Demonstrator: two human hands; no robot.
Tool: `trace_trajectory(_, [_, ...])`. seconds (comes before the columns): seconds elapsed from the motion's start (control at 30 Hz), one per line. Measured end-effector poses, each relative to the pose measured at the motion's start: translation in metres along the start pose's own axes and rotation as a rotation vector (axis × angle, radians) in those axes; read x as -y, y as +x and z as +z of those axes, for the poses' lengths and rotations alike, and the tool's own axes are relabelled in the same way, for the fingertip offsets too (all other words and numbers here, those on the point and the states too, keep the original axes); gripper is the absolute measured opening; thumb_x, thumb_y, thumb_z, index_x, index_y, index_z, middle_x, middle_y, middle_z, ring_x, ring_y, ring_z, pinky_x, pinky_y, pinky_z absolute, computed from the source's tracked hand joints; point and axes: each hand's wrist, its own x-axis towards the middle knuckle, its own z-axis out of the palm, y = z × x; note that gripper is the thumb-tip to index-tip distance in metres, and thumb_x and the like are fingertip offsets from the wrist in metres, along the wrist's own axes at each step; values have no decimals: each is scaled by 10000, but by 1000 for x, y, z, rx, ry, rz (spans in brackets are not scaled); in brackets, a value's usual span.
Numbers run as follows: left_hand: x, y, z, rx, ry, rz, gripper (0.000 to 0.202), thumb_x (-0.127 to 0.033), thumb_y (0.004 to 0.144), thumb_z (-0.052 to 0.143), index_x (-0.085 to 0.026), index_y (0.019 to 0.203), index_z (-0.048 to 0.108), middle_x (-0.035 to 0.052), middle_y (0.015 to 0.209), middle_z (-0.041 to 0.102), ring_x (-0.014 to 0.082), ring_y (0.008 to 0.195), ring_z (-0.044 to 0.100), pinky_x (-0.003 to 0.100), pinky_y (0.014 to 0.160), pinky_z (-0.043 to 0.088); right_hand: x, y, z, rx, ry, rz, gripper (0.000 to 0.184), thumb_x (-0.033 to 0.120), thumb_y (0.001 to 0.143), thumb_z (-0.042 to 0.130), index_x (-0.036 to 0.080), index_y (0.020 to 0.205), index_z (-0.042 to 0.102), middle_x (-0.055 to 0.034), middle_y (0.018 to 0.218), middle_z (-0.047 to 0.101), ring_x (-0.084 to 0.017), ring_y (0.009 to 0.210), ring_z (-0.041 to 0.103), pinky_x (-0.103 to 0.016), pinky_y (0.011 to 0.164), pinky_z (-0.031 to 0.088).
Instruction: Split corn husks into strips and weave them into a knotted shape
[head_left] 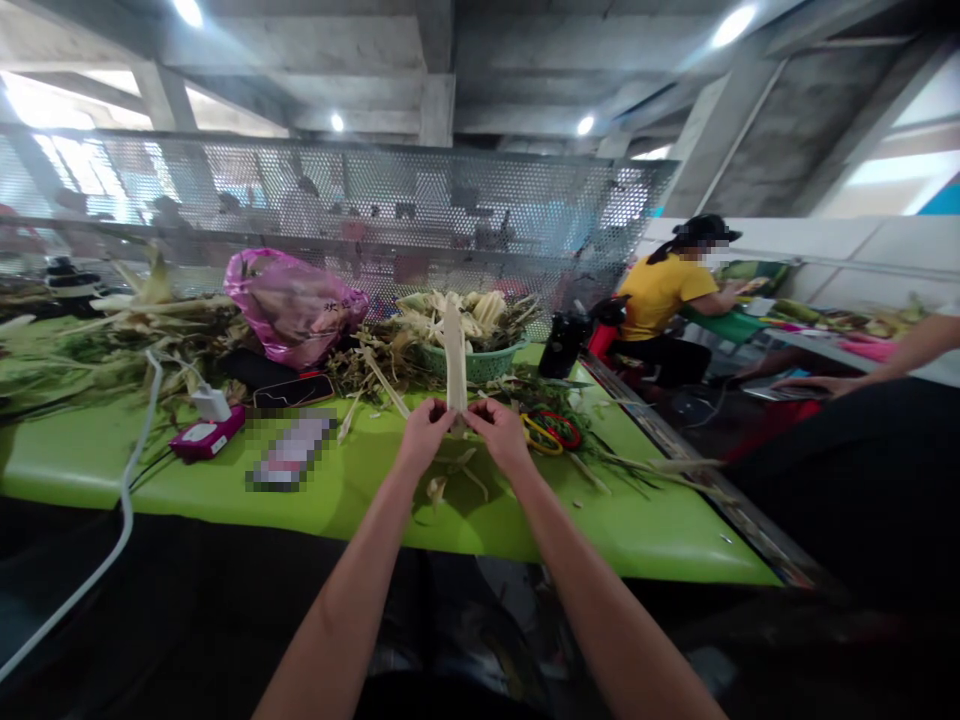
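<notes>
I record the left hand (427,432) and right hand (496,430) held forward, side by side, pinching the lower end of an upright husk strip (455,360), pale, tapered.

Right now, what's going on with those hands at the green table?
The left hand and right hand are pinching the near end of one pale, flat strip above the green table. Beyond it, a green basket is heaped with pale pieces. A pink bag is left of the basket. Another person in yellow sits off to the right.
</notes>
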Motion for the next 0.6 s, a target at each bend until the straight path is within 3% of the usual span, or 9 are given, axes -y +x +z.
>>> trace_trajectory(0.23, [6, 2, -1, 76, -79, -15, 272, -391, 688, 677, -144, 773, 602, -12, 664, 575, 102, 613, 489, 229, 602, 372, 6, -4, -1, 30, -12, -9, 299, 452, 647, 710, 180, 725, 613, 14, 653, 581, -138, 607, 507, -261, 592, 405])
trace_trajectory(0.6, [2, 0, 0, 96, -155, -61, 294, -406, 679, 686, -148, 729, 554, -30, 616, 535, 85, 570, 460, 219, 579, 355, 2, -3, 0, 74, 87, 43, 327, 454, 633, 727, 170, 739, 606, 16, 663, 563, -126, 622, 497, -259, 593, 404])
